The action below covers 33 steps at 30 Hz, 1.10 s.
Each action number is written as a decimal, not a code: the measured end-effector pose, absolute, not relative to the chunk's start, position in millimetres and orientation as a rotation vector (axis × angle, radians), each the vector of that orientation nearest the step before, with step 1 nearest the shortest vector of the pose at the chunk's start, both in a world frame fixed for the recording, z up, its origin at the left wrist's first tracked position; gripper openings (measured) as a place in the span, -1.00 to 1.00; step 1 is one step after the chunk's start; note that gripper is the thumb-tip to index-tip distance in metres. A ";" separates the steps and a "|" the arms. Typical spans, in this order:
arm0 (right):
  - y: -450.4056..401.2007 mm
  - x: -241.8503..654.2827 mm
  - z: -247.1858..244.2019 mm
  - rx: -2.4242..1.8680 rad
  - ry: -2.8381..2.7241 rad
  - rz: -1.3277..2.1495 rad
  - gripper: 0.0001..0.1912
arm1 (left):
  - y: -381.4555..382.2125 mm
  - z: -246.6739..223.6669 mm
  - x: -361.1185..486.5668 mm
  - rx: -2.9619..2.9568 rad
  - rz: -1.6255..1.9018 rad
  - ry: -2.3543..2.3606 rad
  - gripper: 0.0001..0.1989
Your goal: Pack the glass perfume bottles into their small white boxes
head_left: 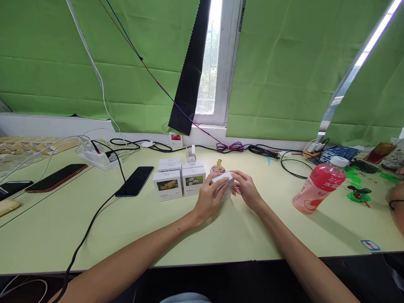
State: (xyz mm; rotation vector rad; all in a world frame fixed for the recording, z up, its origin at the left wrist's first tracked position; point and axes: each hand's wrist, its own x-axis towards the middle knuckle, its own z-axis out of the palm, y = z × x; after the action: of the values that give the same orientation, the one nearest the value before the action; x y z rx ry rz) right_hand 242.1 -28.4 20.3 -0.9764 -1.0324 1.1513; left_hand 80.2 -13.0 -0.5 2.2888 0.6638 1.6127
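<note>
My left hand (207, 198) is wrapped round a small white box (226, 186), held tilted just above the table. The fingers of my right hand (247, 191) are bent against the box's upper right edge; what they pinch, if anything, is too small to make out. Just behind the box stands a small glass bottle (217, 167) with a gold neck, its lower part hidden. To the left are several white boxes with flower pictures, one with orange flowers (168, 185) and one with white flowers (194, 181). A small open carton (190, 154) rests behind them.
A pink drink bottle (319, 185) stands at the right. A black phone (135, 181) lies left of the boxes, near a black cable (91, 225). A power strip (100, 158) sits farther left. Coiled cables (263, 152) run along the back. Another person's arm (397, 206) shows at the far right.
</note>
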 end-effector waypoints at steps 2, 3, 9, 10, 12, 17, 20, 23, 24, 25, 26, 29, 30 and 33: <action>-28.5 242.2 20.0 -0.974 -1.043 1.144 -0.67 | -12.6 -0.5 80.2 2.292 1.614 0.663 -0.76; -28.3 242.4 19.8 -0.973 -1.049 1.140 -0.67 | -12.3 -0.6 80.2 2.292 1.614 0.661 -0.76; -26.2 243.9 17.3 -0.981 -1.087 1.108 -0.68 | -11.1 -1.8 80.6 2.301 1.622 0.652 -0.76; -26.0 244.0 17.1 -0.982 -1.095 1.102 -0.69 | -11.2 -1.8 80.7 2.302 1.623 0.653 -0.76; -25.9 243.9 16.9 -0.985 -1.103 1.097 -0.69 | -11.6 -1.3 80.7 2.306 1.624 0.652 -0.76; -26.2 243.5 15.5 -0.984 -1.117 1.140 -0.70 | -12.5 1.1 80.2 2.330 1.627 0.602 -0.74; -26.1 243.8 13.8 -0.983 -1.143 1.150 -0.69 | -12.3 2.1 80.3 2.341 1.626 0.575 -0.74; -25.6 244.3 12.1 -0.989 -1.153 1.158 -0.66 | -11.9 2.3 80.8 2.334 1.631 0.573 -0.76; -25.5 244.3 11.6 -0.991 -1.153 1.162 -0.64 | -11.8 2.2 81.0 2.332 1.634 0.576 -0.76; -25.3 244.2 11.3 -0.996 -1.152 1.167 -0.62 | -11.8 2.0 81.2 2.333 1.635 0.580 -0.77; -25.3 244.1 11.0 -1.002 -1.152 1.171 -0.61 | -11.8 1.8 81.3 2.338 1.634 0.584 -0.77; -25.3 243.2 11.0 -1.022 -1.152 1.179 -0.58 | -12.1 1.8 81.5 2.354 1.626 0.604 -0.78; -25.5 242.8 11.2 -1.026 -1.153 1.181 -0.58 | -12.2 2.2 81.5 2.361 1.625 0.608 -0.79; -26.0 242.1 12.0 -1.026 -1.156 1.181 -0.57 | -12.7 4.3 81.0 2.401 1.628 0.614 -0.81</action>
State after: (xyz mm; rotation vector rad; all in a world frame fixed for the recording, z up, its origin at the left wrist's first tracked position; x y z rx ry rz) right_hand 242.1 -26.0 12.0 -1.0256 -1.1563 1.1812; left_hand 81.0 -12.7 4.3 2.4010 0.6140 1.6279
